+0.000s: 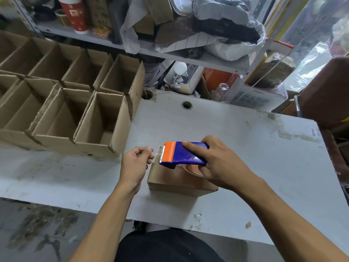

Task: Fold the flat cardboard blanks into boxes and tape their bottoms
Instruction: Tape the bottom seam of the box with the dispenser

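Right hand [217, 163] grips the tape dispenser [184, 154] above the box [170, 181] on the table [245, 148]. Left hand [135, 161] fingers [149, 149] pinch the tape end [157, 151], seemingly to draw a strip for the bottom seam.

The work surface is a grey table [236, 140], scuffed and marked with tape residue. A round cable hole [187, 105] sits near its far edge. Behind the table stands a metal shelf [207, 60]. On its upper level, at the left, a red paper cup [72, 14] stands upright. A clear plastic bag [234, 25] holding dark material occupies the middle of that level. Below the shelf board, a white bulb-shaped object [180, 68] rests among mixed clutter, beside an orange container [219, 78]. A brown chair back [326, 91] stands at the right edge.
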